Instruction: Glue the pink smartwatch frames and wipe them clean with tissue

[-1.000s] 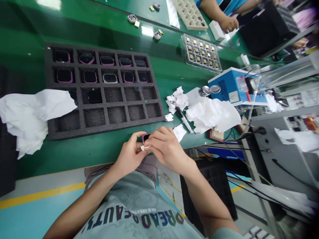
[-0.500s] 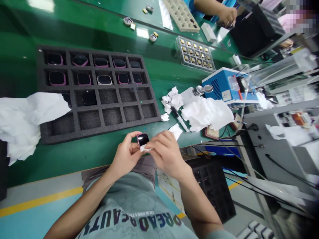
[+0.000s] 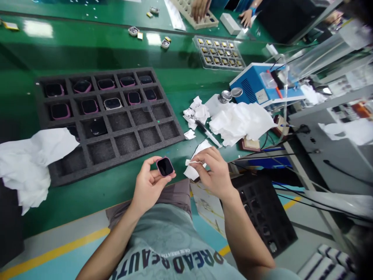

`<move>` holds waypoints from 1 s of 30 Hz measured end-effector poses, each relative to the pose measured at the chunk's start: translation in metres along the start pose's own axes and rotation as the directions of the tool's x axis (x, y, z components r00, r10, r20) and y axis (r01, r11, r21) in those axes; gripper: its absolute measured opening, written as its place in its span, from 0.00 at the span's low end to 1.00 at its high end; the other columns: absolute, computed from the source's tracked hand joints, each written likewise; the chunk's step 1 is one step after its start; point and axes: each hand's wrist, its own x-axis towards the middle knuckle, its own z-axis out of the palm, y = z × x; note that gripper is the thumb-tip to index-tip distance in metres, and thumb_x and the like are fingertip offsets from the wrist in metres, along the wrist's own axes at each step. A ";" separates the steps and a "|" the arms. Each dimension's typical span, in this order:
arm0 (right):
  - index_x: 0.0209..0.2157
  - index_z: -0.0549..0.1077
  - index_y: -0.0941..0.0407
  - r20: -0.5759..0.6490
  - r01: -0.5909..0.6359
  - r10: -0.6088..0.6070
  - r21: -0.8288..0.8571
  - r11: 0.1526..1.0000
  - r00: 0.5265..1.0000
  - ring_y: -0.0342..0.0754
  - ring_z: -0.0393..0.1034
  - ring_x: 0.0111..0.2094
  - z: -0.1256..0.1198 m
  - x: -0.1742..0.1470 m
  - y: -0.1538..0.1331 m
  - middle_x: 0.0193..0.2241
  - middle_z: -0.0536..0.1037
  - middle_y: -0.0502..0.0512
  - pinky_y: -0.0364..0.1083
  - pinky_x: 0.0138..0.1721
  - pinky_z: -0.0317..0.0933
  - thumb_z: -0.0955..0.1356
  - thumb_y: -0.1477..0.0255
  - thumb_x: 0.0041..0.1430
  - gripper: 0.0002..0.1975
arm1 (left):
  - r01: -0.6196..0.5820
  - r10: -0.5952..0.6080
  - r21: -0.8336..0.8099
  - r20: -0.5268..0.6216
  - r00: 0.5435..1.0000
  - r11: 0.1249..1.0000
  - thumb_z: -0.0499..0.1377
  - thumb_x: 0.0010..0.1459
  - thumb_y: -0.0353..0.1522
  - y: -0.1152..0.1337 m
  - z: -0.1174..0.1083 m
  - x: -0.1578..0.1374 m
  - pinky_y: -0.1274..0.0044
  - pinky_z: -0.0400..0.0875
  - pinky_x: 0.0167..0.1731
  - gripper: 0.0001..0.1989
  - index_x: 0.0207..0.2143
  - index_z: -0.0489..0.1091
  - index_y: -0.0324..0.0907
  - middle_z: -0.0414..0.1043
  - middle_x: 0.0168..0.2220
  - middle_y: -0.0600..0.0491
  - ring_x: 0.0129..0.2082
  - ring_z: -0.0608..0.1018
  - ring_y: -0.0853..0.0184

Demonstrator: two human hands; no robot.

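My left hand [image 3: 150, 182] grips a smartwatch body [image 3: 164, 166] by its edges, its dark screen facing up and its rim pinkish purple. To the right, my right hand [image 3: 214, 171] pinches a small folded piece of white tissue [image 3: 192, 161] between thumb and fingers, apart from the watch. Below that tissue a flat white paper [image 3: 201, 149] lies at the table edge. Beyond my left hand sits a black foam tray [image 3: 116, 153] with similar watch bodies in its two far rows and a few at the left of the third.
Crumpled white paper [image 3: 241, 120] and a black-and-clear syringe-like tool [image 3: 208, 134] lie on the right, near a blue box device [image 3: 253, 83]. A white cloth [image 3: 29, 159] overlaps the tray's left corner. A clear tray of small parts [image 3: 220, 52] stands farther back. A co-worker's hands [image 3: 201, 9] are across the table.
My right hand has moved right, off the watch, taking the tissue with it. The watch stays in my left hand, its screen now uncovered. The view has shifted slightly.
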 end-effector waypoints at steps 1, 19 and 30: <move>0.34 0.73 0.52 -0.003 -0.006 0.006 0.036 0.999 1.000 0.52 0.69 0.35 0.005 -0.002 -0.007 0.30 0.77 0.53 0.54 0.38 0.63 0.69 0.76 0.66 0.06 | -0.005 0.005 0.001 -0.003 1.000 1.000 0.72 0.51 0.32 0.000 0.000 0.000 0.67 0.80 0.48 0.29 0.50 0.60 0.44 0.85 0.38 0.51 0.41 0.87 0.59; 0.34 0.73 0.53 0.006 -0.092 0.094 0.284 0.954 0.996 0.49 0.68 0.35 0.018 0.017 0.002 0.31 0.75 0.52 0.50 0.37 0.63 0.69 0.75 0.66 0.05 | 0.017 -0.017 0.002 0.036 0.999 1.000 0.72 0.53 0.33 0.001 0.000 -0.001 0.67 0.80 0.49 0.29 0.51 0.61 0.44 0.85 0.38 0.51 0.41 0.87 0.59; 0.35 0.76 0.53 0.302 0.158 -0.190 0.128 0.979 0.934 0.53 0.66 0.40 0.033 0.025 -0.019 0.35 0.79 0.55 0.54 0.42 0.60 0.66 0.74 0.69 0.08 | -0.054 0.041 0.143 0.088 0.995 0.988 0.71 0.54 0.33 -0.009 -0.007 0.001 0.80 0.75 0.34 0.28 0.55 0.65 0.43 0.81 0.32 0.56 0.32 0.83 0.68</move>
